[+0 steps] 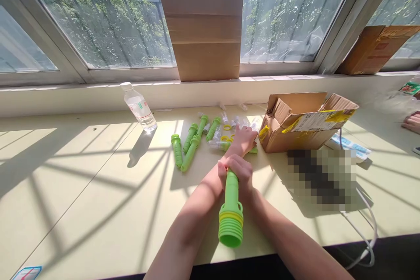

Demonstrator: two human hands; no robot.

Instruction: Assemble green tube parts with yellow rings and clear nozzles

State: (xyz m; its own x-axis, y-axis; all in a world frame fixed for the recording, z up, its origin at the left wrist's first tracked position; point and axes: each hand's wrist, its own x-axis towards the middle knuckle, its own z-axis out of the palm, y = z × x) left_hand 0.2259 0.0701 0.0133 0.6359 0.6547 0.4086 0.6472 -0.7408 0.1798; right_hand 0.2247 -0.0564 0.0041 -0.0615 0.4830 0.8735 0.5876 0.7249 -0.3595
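left forearm (197, 203) reaching farther forward, left hand (244, 138) back up, finger detail unclear, right forearm (278, 221) angled inward, right hand (241, 170) closed in a grip, overlapping left forearm in view

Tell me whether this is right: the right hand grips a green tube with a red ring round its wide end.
Not quite: the ring's colour is wrong. In the head view, the right hand grips a green tube with a yellow ring round its wide end.
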